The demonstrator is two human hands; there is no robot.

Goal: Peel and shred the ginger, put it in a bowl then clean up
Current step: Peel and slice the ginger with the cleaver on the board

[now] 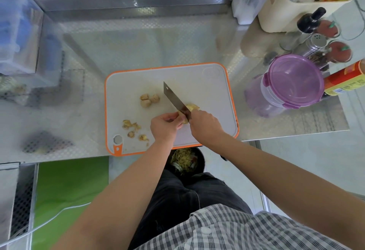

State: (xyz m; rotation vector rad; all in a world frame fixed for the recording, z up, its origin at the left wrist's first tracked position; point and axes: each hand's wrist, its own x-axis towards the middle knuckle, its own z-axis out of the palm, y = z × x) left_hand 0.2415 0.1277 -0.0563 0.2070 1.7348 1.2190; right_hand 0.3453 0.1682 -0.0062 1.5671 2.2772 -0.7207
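Grip on the ginger (193, 107) is made by the left hand (165, 126), fingers curled and pinching it just below frame center. The knife (173, 97) handle is wrapped tight in the right hand (204, 124), blade laid against the piece. All this is held over the orange-edged cutting board (207, 91), with three ginger knobs (149, 99) up-left of the blade and peel scraps (132, 128) scattered lower left. A purple-lidded container (294, 81) is parked on the desk (138, 42) at right.

A textured steel counter (138, 42) carries an orange-rimmed cutting board (207, 91) at its front edge; to the right stand a purple-lidded container (292, 79) and a red tin (345, 77); behind them, a metal shaker (317, 42) and a cream caddy (286, 14); far left, a clear box (17, 32).
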